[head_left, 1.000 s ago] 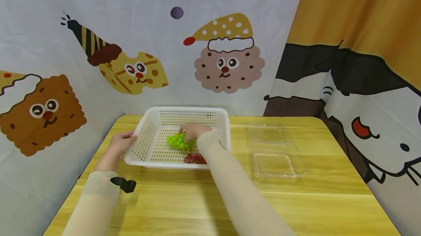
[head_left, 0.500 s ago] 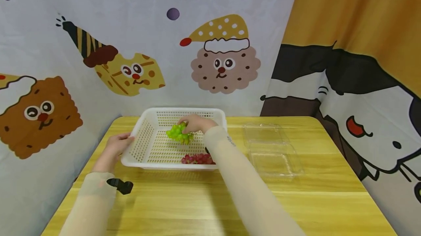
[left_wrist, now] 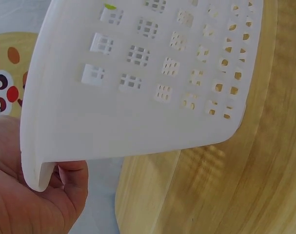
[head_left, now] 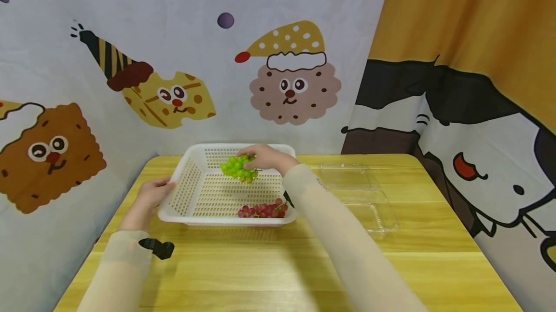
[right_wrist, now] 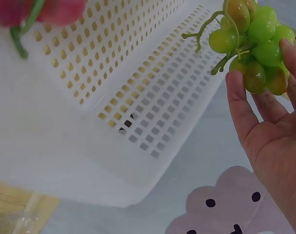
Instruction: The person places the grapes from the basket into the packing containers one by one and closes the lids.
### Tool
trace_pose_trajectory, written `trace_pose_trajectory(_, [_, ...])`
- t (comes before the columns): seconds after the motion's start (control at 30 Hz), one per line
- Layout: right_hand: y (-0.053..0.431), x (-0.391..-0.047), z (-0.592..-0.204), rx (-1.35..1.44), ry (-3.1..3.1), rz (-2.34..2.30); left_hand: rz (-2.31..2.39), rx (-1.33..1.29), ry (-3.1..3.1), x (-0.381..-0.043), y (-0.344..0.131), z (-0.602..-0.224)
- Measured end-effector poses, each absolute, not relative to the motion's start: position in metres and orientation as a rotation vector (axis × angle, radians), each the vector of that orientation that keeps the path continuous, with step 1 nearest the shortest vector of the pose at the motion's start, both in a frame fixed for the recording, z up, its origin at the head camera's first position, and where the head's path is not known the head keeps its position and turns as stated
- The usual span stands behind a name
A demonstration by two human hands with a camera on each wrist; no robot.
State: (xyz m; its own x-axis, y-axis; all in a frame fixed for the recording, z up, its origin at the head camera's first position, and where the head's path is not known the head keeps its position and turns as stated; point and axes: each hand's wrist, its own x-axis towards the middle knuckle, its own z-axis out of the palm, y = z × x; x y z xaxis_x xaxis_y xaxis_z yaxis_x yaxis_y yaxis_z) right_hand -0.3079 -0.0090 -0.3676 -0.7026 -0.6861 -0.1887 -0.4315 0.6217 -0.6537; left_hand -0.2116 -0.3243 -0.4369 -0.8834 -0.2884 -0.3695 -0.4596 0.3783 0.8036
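A white perforated plastic basket point(head_left: 226, 221) stands on the wooden table. On its left rim, my left hand point(head_left: 152, 192) grips the edge; the left wrist view shows the fingers point(left_wrist: 73, 183) curled under the rim. Above the basket floor my right hand point(head_left: 268, 156) pinches a bunch of green grapes point(head_left: 238, 169). Those grapes point(right_wrist: 265, 46) hang between thumb and fingertips in the right wrist view, stems showing. A bunch of red grapes point(head_left: 262, 209) lies inside the basket by its front right corner.
An open clear plastic clamshell box point(head_left: 375, 210) lies on the table point(head_left: 434, 234) right of the basket, partly behind the right sleeve point(head_left: 330, 220). A cartoon-print cloth point(head_left: 182, 22) hangs behind the table.
My right hand has lifted the green grapes up off the basket floor. The red grapes are now more exposed. My left hand stays on the rim.
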Motion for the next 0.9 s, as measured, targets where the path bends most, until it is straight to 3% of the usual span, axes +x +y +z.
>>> trace_pose_trajectory(0.9, [0.068,-0.285,-0.35,-1.049,2.509,-1.118,1.53,-0.678,2.446,-0.21,-0.323,-0.434])
